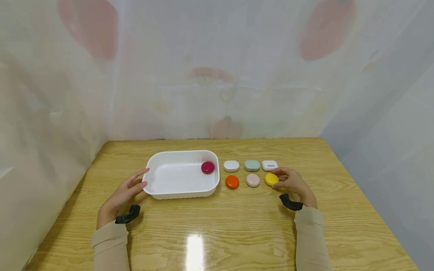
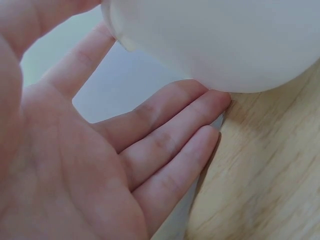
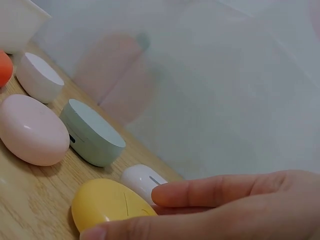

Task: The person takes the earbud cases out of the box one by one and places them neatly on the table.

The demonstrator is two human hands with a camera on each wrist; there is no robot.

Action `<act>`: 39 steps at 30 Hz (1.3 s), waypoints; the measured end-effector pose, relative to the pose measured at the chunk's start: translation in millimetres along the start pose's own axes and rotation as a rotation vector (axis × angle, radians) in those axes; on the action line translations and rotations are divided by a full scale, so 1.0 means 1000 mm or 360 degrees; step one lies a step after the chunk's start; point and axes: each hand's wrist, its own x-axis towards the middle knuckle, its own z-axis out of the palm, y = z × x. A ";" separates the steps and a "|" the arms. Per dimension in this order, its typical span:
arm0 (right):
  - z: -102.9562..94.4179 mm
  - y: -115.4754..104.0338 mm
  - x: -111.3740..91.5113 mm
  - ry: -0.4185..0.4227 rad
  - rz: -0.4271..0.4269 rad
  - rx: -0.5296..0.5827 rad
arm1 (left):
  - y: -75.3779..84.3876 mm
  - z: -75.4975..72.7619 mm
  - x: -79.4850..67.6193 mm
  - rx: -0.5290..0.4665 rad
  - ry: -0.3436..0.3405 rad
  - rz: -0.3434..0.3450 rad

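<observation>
My right hand [image 1: 292,181] has its thumb and fingers on opposite sides of a yellow rounded earbud case [image 1: 271,179], pinching it at the table. In the right wrist view the thumb lies along the near side of the yellow case [image 3: 102,202], the fingers on its far side. At the left, my left hand [image 1: 123,194] touches the left end of a white rectangular tray [image 1: 181,196] with thumb and index finger extended. The left wrist view shows the other fingers fairly straight beneath the tray's rounded corner [image 2: 240,55]. A dark red case [image 1: 207,168] lies inside the tray at its right end.
Beside the tray sit an orange case [image 1: 232,182], a pale pink case [image 1: 252,180], a white oval case [image 1: 231,166], a mint-green case [image 1: 252,165] and a white case with a grey mark [image 1: 269,165]. A patterned curtain [image 1: 217,105] rises behind the wooden table [image 1: 237,233].
</observation>
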 end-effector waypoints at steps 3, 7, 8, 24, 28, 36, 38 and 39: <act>0.000 0.000 0.001 -0.0009 -0.0006 -0.0004 | 0.000 0.000 -0.001 0.0019 0.0009 0.0000; -0.001 0.002 0.001 -0.0003 -0.0017 -0.0005 | -0.001 0.000 -0.001 0.0015 0.0016 0.0006; -0.001 0.003 0.001 0.0002 -0.0026 -0.0002 | -0.001 0.001 -0.001 0.0012 0.0016 0.0005; -0.007 -0.021 -0.005 0.0141 -0.0082 -0.0029 | 0.000 0.001 -0.001 0.0059 0.0023 0.0006; -0.004 -0.034 -0.002 0.0191 -0.0132 -0.0047 | 0.000 0.002 -0.001 0.0039 0.0026 0.0009; 0.038 -0.065 0.008 0.0117 -0.0317 -0.0004 | 0.002 0.002 -0.001 0.0057 -0.0004 0.0031; 0.056 -0.076 0.011 0.0055 -0.0359 0.0061 | 0.002 0.001 -0.001 0.0042 -0.0007 0.0033; 0.066 -0.081 0.012 0.0030 -0.0369 0.0102 | 0.002 0.001 -0.001 0.0039 -0.0014 0.0042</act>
